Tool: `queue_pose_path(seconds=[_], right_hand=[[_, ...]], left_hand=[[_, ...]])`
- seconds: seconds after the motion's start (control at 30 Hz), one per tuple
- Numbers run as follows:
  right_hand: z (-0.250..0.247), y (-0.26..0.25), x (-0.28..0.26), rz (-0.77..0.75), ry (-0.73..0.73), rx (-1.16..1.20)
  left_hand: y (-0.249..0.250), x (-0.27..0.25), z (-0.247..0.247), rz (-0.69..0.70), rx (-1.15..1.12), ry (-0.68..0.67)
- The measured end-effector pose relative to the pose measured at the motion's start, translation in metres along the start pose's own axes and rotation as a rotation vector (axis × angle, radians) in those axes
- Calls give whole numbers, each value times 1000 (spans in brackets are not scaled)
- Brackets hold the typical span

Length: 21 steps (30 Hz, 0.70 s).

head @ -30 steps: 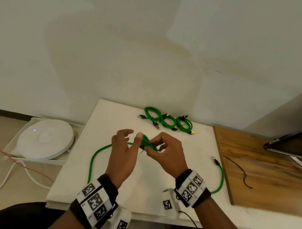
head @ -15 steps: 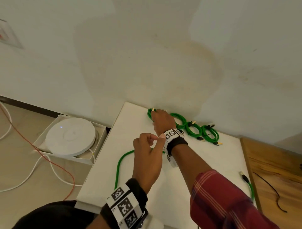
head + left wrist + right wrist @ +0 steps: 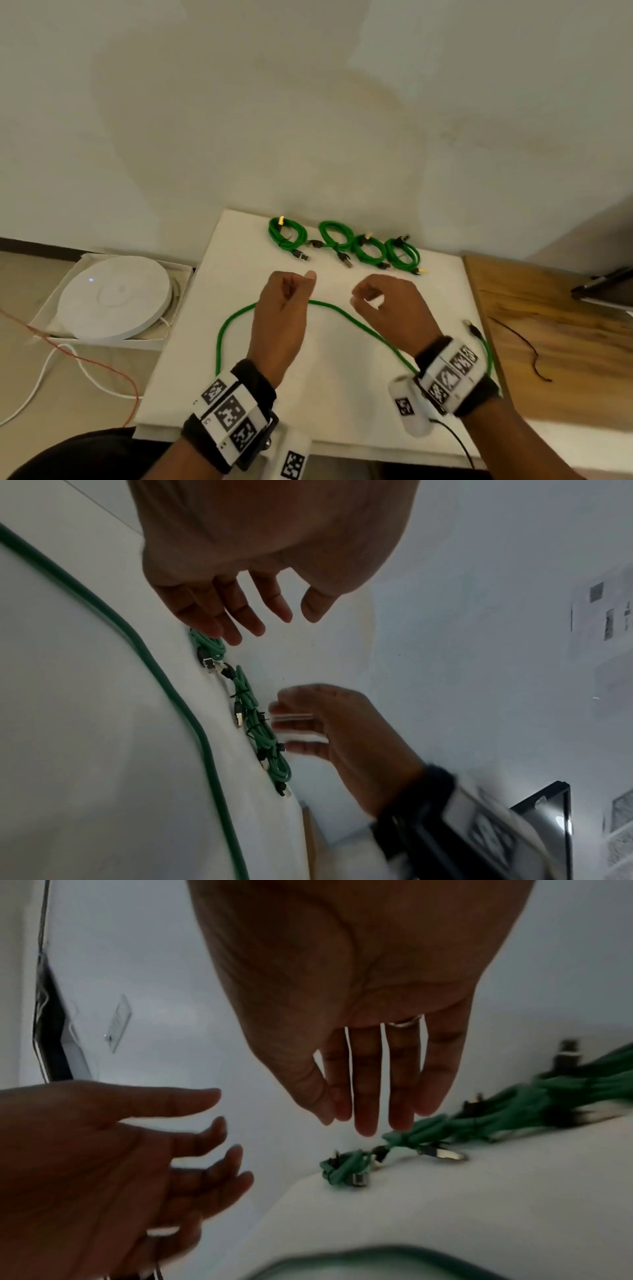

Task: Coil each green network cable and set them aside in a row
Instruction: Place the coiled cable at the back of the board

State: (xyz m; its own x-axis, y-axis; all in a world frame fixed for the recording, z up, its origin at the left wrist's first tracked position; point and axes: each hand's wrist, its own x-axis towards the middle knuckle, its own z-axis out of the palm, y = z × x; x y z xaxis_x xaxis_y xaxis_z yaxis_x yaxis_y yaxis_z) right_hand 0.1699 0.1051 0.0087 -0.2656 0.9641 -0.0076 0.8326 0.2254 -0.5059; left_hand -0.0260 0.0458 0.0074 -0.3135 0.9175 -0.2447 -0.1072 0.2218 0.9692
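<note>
Several coiled green cables (image 3: 334,244) lie in a row at the back of the white table (image 3: 342,404); the wrist views show them as well (image 3: 250,696) (image 3: 421,1129). One loose green cable (image 3: 219,346) (image 3: 192,718) arcs across the table, and its plug (image 3: 474,329) lies at the right. Above that arc hover my left hand (image 3: 291,284) (image 3: 260,615) and my right hand (image 3: 366,298) (image 3: 369,1110). Both have relaxed fingers and hold nothing. Neither touches a cable.
A round white device (image 3: 113,298) sits in a box on the floor at the left, with red and white wires (image 3: 102,370) beside it. A wooden board (image 3: 565,377) adjoins the table on the right and carries a thin black wire (image 3: 524,342). A dark device (image 3: 606,287) is far right.
Both hands held a coiled cable a second ago. The right hand set it at the left end of the row and has drawn back, so both hands are empty now.
</note>
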Motion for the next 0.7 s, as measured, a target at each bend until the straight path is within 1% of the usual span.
queue_pose_path(seconds=[0.07, 0.13, 0.17, 0.23, 0.3, 0.4, 0.5, 0.57, 0.7], right_hand=[[-1, 25, -42, 56, -15, -93], [0, 47, -71, 137, -23, -137], [0, 55, -80, 184, -42, -161], [2, 69, -85, 274, -124, -243], [5, 78, -81, 310, -210, -298], [9, 88, -69, 249, -253, -287], [6, 84, -62, 203, -275, -290], [3, 78, -62, 169, -245, -241], [-1, 54, -65, 88, -127, -60]], left_hand=[[-3, -2, 4, 37, 19, -12], [-6, -4, 8, 82, 58, -21], [-8, -5, 11, 103, 76, -28], [-11, -6, 15, 141, 110, -41], [-14, -8, 18, 172, 153, -59], [-19, -8, 21, 197, 219, -85], [-24, -10, 27, 196, 312, -127], [-26, -11, 29, 205, 392, -162], [-26, -15, 32, 217, 526, -288]])
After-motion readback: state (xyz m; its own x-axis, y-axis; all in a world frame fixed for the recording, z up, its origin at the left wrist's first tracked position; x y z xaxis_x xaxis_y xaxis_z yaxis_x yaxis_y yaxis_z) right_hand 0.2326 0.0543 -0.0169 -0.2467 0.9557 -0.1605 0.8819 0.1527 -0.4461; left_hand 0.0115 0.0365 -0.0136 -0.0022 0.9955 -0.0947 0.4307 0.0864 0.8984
